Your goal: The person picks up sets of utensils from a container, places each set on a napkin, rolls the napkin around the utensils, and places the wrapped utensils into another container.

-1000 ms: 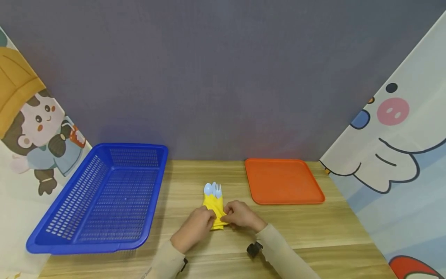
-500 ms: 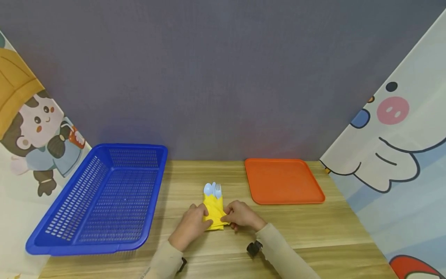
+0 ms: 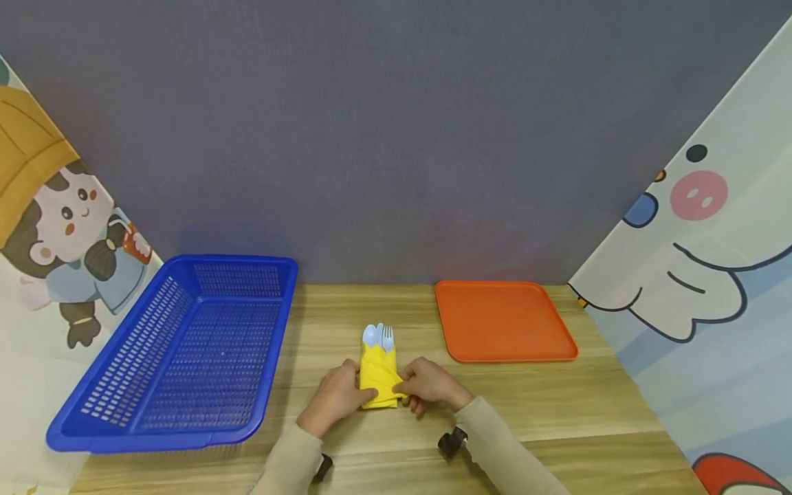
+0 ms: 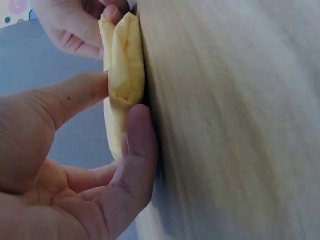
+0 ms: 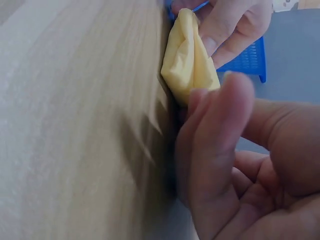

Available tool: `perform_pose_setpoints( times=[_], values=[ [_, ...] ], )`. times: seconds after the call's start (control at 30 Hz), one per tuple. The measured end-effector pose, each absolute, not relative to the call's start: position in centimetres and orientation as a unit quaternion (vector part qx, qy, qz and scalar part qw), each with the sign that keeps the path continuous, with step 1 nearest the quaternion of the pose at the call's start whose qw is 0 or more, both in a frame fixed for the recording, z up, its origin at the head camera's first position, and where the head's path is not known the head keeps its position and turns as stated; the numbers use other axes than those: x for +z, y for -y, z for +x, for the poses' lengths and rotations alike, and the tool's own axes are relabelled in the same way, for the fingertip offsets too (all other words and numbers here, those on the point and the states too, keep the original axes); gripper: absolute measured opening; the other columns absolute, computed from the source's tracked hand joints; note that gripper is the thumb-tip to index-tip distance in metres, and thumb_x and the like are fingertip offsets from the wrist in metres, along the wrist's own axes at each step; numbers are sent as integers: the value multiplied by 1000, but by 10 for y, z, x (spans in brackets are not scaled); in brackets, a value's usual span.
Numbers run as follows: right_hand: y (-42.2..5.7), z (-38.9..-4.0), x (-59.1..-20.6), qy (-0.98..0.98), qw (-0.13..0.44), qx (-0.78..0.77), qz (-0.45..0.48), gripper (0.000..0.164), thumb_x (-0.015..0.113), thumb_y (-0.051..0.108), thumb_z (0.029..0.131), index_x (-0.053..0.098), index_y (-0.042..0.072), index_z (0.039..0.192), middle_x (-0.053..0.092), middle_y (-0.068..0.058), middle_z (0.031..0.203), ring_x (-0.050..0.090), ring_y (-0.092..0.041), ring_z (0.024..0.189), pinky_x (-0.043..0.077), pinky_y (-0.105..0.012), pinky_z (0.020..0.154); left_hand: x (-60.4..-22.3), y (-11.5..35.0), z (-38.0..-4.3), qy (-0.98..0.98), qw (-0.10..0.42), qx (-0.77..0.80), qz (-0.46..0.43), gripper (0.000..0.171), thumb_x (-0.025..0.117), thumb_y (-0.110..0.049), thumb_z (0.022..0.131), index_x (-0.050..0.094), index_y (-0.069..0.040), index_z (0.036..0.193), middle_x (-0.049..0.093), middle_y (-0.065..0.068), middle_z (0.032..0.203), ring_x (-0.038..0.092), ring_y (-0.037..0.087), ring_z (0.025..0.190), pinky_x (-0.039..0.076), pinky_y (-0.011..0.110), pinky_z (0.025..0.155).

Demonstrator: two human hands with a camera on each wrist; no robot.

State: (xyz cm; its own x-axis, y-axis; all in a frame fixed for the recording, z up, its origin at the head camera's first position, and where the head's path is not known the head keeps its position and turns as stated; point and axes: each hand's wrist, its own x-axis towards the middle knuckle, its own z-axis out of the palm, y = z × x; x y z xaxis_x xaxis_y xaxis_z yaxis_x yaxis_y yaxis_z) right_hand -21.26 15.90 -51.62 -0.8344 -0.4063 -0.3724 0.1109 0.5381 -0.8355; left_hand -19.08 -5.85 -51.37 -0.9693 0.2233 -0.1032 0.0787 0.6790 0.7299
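Observation:
A yellow cloth napkin (image 3: 379,377) is wrapped around a light blue spoon (image 3: 370,335), knife (image 3: 379,333) and fork (image 3: 388,338), their upper ends sticking out at the far end. My left hand (image 3: 337,394) holds the bundle's left side, thumb over the cloth. In the left wrist view, its fingertips curl at the edge of the folded napkin (image 4: 125,75), down by the wood. On the other side my right hand (image 3: 432,383) pinches a loose corner of the cloth that sticks out to the right. The handles are hidden inside the napkin.
A large blue plastic basket (image 3: 267,385) stands to the left on the wooden table (image 3: 383,457). An orange tray (image 3: 506,322) lies at the back right. A grey panel (image 3: 371,151) rises behind the table, with cartoon-printed sheets on both sides.
My left hand has shifted left from on top of the napkin to its left edge, its fingers going round the side. The right hand keeps its pinch on the corner, almost unmoved.

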Motion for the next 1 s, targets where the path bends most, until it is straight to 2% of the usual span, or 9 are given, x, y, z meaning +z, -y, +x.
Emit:
perform_pose_setpoints(
  times=[0.1,0.27,0.33,0.43,0.6,0.77,1.0],
  values=[
    [-161,-213,-519,-825,279,-485,-81,22,71,10,93,62,0,76,65,-11,63,57,-12,44,53,-27,41,-514,61,-193,-903,110,409,79,47,85,-26,79,61,5,105,58,4,81,54,19,73,48,34,62],
    [-163,-215,-523,-802,297,-514,-64,19,69,8,93,61,1,77,65,-11,63,57,-12,44,50,-23,40,-515,63,-195,-879,155,441,88,26,81,-26,82,65,-5,80,61,1,67,52,14,56,43,26,49],
    [-164,-215,-523,-795,305,-522,-60,19,69,8,93,61,1,77,65,-10,63,57,-12,45,50,-22,41,-514,64,-195,-871,170,453,90,26,79,-26,84,65,-8,72,61,1,60,51,11,49,41,24,45],
    [-167,-216,-523,-788,307,-529,-64,19,68,8,94,62,1,78,65,-10,63,57,-12,45,50,-22,41,-514,63,-195,-856,181,476,89,26,78,-25,85,66,-8,70,63,1,60,54,10,49,45,24,45],
    [-171,-218,-523,-779,310,-541,-66,18,68,8,93,63,0,79,65,-10,64,56,-11,46,50,-22,41,-516,62,-194,-815,204,537,72,20,77,-20,87,69,-3,78,64,2,65,62,13,56,54,27,53],
    [-174,-218,-522,-767,319,-553,-61,18,68,11,94,63,0,81,66,-11,66,55,-11,47,50,-22,42,-526,61,-194,-750,227,619,47,17,73,-13,88,68,3,90,61,4,66,57,11,56,52,24,54],
    [-175,-211,-511,-771,297,-558,-78,21,70,13,94,61,0,81,65,-14,68,55,-12,48,51,-24,42,-533,61,-188,-699,223,679,27,36,71,-16,91,62,11,114,65,8,83,59,12,66,53,24,60]
  ],
)
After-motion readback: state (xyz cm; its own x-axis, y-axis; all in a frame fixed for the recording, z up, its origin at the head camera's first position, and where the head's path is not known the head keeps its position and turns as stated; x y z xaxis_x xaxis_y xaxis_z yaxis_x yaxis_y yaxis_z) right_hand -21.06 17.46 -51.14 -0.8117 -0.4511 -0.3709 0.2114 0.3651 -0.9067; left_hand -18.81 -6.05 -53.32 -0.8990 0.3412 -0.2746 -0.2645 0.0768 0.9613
